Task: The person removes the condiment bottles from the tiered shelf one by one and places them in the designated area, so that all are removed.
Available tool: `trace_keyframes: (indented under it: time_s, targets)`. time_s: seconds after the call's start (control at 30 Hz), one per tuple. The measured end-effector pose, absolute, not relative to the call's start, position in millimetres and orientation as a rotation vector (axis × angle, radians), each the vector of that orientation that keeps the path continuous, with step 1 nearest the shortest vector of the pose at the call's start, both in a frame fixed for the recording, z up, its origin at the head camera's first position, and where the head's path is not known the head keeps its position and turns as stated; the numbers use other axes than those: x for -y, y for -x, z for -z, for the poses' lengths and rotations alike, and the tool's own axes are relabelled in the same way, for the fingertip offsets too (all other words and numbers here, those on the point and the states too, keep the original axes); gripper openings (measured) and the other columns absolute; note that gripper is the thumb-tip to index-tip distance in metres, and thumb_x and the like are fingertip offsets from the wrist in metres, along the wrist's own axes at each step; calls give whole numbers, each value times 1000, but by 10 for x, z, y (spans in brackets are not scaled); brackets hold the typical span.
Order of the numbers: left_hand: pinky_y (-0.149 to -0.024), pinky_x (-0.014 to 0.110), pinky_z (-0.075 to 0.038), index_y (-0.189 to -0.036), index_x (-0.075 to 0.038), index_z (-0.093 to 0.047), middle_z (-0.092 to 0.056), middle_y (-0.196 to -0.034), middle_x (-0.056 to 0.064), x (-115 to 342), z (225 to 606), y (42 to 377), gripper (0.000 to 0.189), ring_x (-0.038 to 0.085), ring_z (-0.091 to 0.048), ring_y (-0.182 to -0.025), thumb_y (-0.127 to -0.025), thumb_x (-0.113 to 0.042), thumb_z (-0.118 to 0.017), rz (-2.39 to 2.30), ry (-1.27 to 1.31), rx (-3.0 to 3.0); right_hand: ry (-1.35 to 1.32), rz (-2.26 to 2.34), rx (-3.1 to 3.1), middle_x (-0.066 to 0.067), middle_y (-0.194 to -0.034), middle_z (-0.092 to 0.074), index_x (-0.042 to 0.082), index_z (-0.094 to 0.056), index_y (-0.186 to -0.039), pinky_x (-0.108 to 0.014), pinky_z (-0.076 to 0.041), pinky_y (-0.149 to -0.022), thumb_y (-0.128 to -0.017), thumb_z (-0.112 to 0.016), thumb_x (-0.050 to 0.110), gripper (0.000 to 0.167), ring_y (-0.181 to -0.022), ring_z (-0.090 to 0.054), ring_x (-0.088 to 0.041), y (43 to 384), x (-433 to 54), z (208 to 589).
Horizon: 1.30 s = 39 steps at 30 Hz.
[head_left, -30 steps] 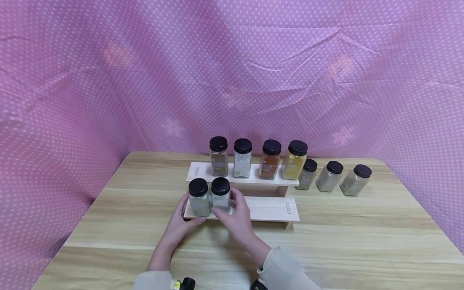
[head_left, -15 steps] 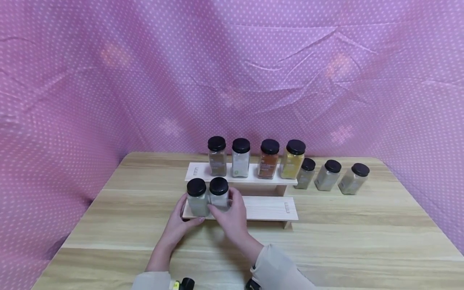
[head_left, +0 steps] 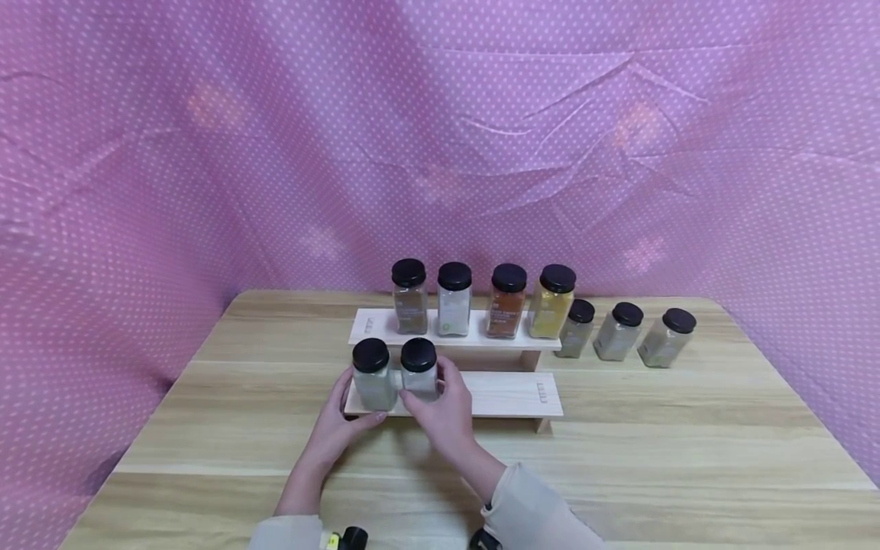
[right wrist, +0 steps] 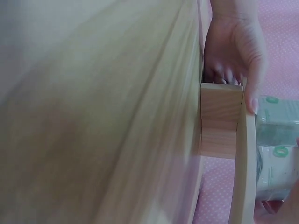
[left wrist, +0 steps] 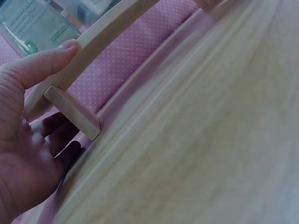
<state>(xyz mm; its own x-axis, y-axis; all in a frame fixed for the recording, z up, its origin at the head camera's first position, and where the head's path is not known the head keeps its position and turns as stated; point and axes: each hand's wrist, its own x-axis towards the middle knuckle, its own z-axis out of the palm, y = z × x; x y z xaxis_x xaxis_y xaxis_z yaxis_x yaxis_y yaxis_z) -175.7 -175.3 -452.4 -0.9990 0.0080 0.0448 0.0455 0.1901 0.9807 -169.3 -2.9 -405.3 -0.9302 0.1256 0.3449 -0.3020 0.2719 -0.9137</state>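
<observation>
On the lower step of a two-step wooden rack (head_left: 509, 395) stand two black-lidded glass spice jars. My left hand (head_left: 331, 428) holds the rack's left end. In the left wrist view its thumb (left wrist: 49, 63) lies on the board's front edge, while the other fingers curl beside the rack's leg (left wrist: 74, 112). Just above that thumb stands the pale greenish jar (head_left: 374, 386). My right hand (head_left: 447, 412) grips the jar of white powder (head_left: 419, 378) between thumb and fingers, to the right of the greenish one. A narrow gap parts the two jars.
Along the upper step (head_left: 381, 325) stand a brown jar (head_left: 411, 309), a white jar (head_left: 454, 312), a red jar (head_left: 505, 312) and a yellow jar (head_left: 551, 312). Right of the rack, three more jars, including the outermost jar (head_left: 665, 342), stand on the wooden table (head_left: 653, 443). Behind hangs pink dotted cloth (head_left: 440, 153).
The white-powder jar in my right hand has shifted slightly right, widening its gap from the greenish jar. My left hand stays at the rack's end.
</observation>
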Motion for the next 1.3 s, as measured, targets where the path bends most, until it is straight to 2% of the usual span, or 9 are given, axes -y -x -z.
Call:
trace_keyframes:
  time_s: [0.23, 0.47, 0.73, 1.1, 1.3]
  targets:
    - [-99, 46, -12, -136, -13, -22, -23, -138, 10, 1751, 4526, 1766, 90, 26, -17, -125, -64, -13, -76, 1981, 77, 2384, -176, -1735, 2225, -6, -101, -56, 5, -52, -108, -33, -44, -77, -62, -74, 9, 51, -90, -54, -21, 1644, -92, 4031]
    - [-100, 43, -10, -136, -15, -22, -22, -139, 8, 1747, 4547, 1769, 91, 22, -15, -125, -63, -13, -76, 1985, 90, 2376, -226, -1784, 2230, -6, -100, -56, 4, -52, -110, -32, -44, -77, -61, -75, 12, 55, -90, -52, -21, 1561, -274, 3972]
    - [-100, 42, -12, -136, -15, -22, -24, -138, 9, 1756, 4547, 1769, 90, 23, -18, -124, -63, -12, -76, 1996, 86, 2370, -230, -1742, 2266, -11, -99, -56, -1, -51, -109, -33, -44, -77, -60, -75, 5, 55, -91, -51, -24, 1480, -538, 3920]
    - [-100, 43, -9, -136, -13, -20, -21, -139, 10, 1754, 4523, 1766, 91, 24, -14, -126, -65, -12, -76, 1998, 73, 2389, -158, -1767, 2302, -16, -102, -54, 0, -50, -107, -32, -47, -74, -62, -74, 0, 51, -92, -53, -29, 1404, -937, 3857]
    - [-101, 42, -8, -136, -14, -21, -20, -139, 9, 1757, 4539, 1771, 90, 23, -13, -126, -65, -11, -75, 1996, 95, 2377, -124, -1757, 2332, -16, -104, -53, -2, -49, -108, -36, -44, -79, -64, -72, -2, 50, -93, -52, -29, 1411, -1175, 3864]
